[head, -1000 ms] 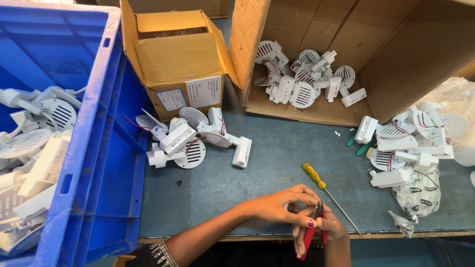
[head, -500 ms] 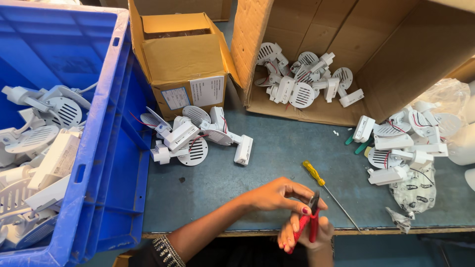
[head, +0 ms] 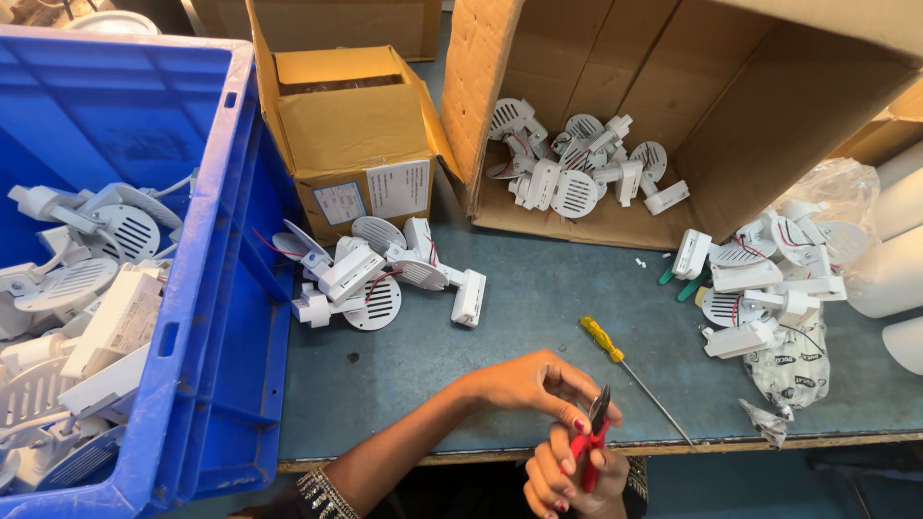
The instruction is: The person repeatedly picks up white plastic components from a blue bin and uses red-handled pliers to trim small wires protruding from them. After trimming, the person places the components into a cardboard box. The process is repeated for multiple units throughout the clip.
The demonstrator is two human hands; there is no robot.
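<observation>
My left hand (head: 534,384) reaches in from the lower left, a beaded bracelet on its wrist, and hovers over the table's front edge. Its fingertips are pinched together at the jaws of red-handled pliers (head: 591,437). What lies between the fingers is hidden. My right hand (head: 567,481) sits just below the table edge and grips the red handles, with the pliers pointing upward. A yellow-handled screwdriver (head: 615,351) lies on the table just right of my hands.
A blue crate (head: 207,288) of white vented plastic fittings fills the left. A small cardboard box (head: 351,135) stands behind a loose pile of fittings (head: 375,274). A tipped large carton (head: 731,125) holds more. Further fittings and a plastic bag (head: 793,360) lie at right.
My right hand with the pliers has dropped slightly toward the table's front edge. My left hand stays curled over the jaws. The view has shifted a little.
</observation>
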